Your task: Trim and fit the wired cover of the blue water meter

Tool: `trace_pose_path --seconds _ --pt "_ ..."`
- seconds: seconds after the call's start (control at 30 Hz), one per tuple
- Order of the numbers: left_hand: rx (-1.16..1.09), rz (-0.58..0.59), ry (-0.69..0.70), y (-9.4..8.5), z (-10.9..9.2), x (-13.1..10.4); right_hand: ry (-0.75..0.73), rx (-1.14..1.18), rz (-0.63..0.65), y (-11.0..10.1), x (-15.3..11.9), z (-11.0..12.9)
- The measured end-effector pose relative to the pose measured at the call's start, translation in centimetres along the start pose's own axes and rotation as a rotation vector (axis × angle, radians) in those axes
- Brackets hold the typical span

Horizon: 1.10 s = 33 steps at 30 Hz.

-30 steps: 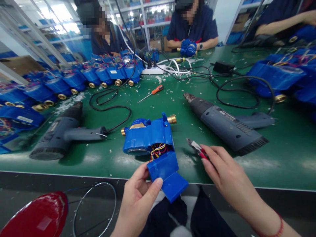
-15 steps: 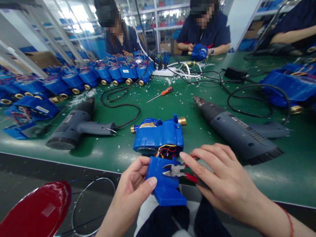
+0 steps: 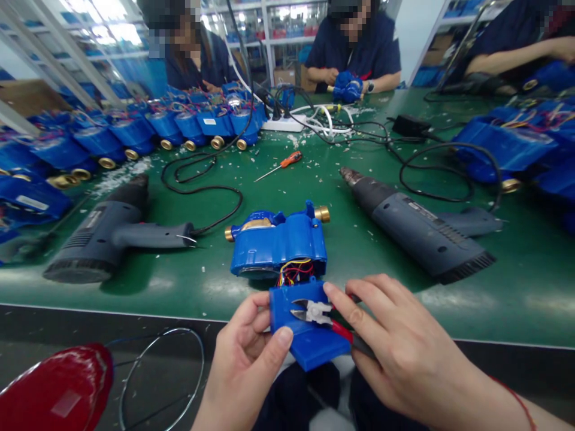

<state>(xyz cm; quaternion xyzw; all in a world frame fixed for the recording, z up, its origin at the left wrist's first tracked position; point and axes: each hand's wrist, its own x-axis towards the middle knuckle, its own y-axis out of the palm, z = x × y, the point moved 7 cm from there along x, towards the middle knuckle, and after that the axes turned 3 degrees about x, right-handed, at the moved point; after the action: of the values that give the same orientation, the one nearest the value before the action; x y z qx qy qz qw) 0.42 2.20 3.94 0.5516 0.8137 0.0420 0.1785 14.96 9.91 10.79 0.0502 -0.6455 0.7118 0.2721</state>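
My left hand (image 3: 251, 353) grips the left edge of a blue plastic cover (image 3: 309, 350), thumb on top. In my right hand (image 3: 386, 329) are red-handled cutting pliers (image 3: 318, 311), their jaws apart over the cover's face; the index fingertip rests near the cover's upper right corner. Just beyond the cover, a blue meter body (image 3: 278, 245) with brass fittings at both ends lies on the green table. Red, yellow and white wires (image 3: 294, 272) show in its open side, next to the cover.
Heat guns lie left (image 3: 112, 233) and right (image 3: 417, 227). Behind are an orange screwdriver (image 3: 291, 159), a power strip (image 3: 284, 124), cables and rows of blue meters (image 3: 157, 129). Co-workers sit across the table (image 3: 179, 287). A red stool (image 3: 58, 389) stands at lower left.
The camera view has shifted, so the table items appear further left. The cover is tilted somewhat differently in my left hand, and the pliers remain over it.
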Motion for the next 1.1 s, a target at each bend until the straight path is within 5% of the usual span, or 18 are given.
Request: trace_pose_path --seconds 0.27,0.53,1.1 --pt "0.129 -0.019 0.000 0.0 0.0 0.1 -0.077 -0.035 -0.043 0.4 -0.5 0.0" --pt "0.050 -0.055 0.034 0.4 0.5 0.4 0.191 0.472 0.049 1.8 -0.9 -2.3" --pt "-0.027 -0.135 0.229 1.2 0.9 0.9 0.217 -0.053 0.060 -2.4 -0.7 -0.1"
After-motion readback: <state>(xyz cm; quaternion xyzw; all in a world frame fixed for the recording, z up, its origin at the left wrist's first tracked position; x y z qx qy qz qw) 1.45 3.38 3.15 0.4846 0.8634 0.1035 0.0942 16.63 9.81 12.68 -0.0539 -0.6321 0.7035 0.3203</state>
